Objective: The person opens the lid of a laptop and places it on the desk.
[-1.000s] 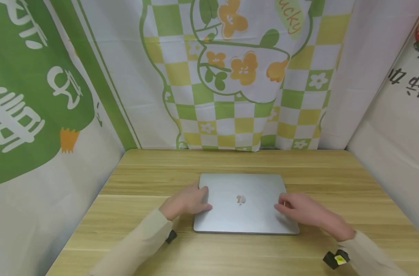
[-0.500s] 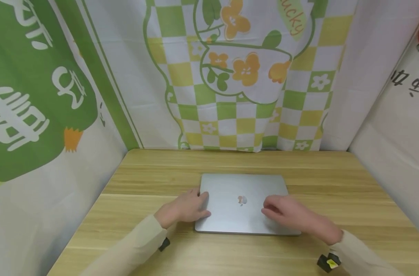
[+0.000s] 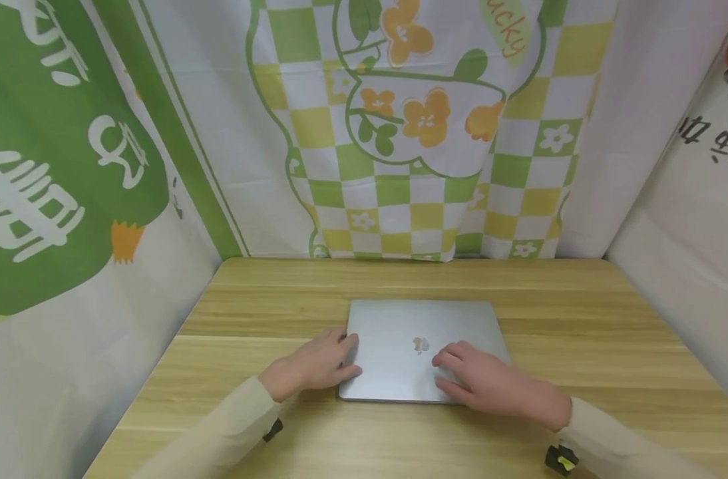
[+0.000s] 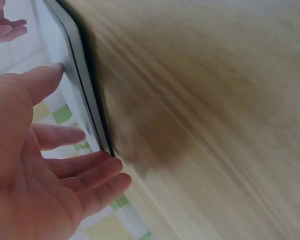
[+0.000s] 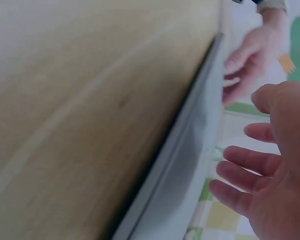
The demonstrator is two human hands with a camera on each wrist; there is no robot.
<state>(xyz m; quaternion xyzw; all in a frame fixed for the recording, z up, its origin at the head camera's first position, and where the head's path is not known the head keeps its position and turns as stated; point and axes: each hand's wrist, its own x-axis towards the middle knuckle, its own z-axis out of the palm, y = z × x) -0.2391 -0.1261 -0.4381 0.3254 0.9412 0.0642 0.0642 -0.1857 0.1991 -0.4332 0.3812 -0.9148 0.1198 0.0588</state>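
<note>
1. Farthest beyond the fingertips of the 2 hands, we see patterned cloth (image 3: 361,193) hanging, with green, yellow and white checks and orange flowers.
2. Below the fingers, we see a wood-grain table (image 3: 400,439) spreading out past them to left and right.
3. Between the left fingers and the right palm, we see a closed silver laptop (image 3: 388,376), flat on the table.
4. Back from the fingers, we see 2 pale sleeves (image 3: 226,422).
5. The right hand (image 3: 490,380) is over the laptop's right part, fingers loosely spread; we cannot tell whether their tips touch the lid.
6. The left hand (image 3: 313,362) is at the laptop's left edge, fingers extended and relaxed, thumb over the lid.
7. Behind the right fingers, under the wrist, we see a black device (image 3: 561,459).
8. Just ahead of the right fingertips, we see a shiny logo (image 3: 420,344).
</note>
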